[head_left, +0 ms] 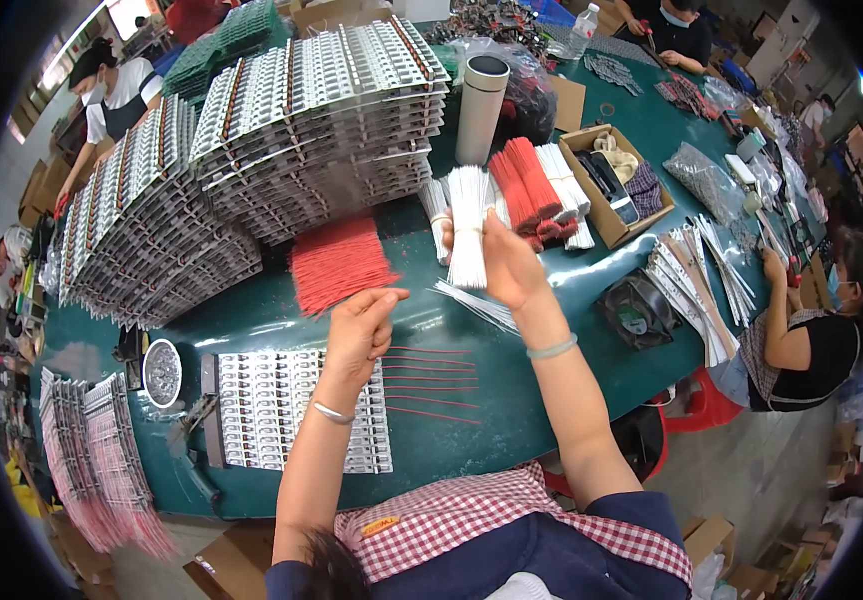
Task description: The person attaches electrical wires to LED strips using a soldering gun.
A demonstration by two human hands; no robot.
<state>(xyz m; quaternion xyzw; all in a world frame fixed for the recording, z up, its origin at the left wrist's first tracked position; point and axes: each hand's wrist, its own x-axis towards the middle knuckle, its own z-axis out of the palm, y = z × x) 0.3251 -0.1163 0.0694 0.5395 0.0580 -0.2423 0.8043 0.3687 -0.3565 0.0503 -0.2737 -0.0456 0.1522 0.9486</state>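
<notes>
My right hand is closed around a bundle of white wires, held upright above the green table. My left hand is closed, fingers curled and thumb against the index finger; whatever it may hold is too small to make out. Just beyond it lies a spread pile of red wires. Loose white wires rest below the bundle. Beneath my left forearm is a panel of small white circuit boards, with several red wires running out from its right side.
Tall stacks of board panels fill the back left. A thermos, red wire bundles and a cardboard box stand beyond my right hand. A black fan sits right; a round dish left. Co-workers sit around the table.
</notes>
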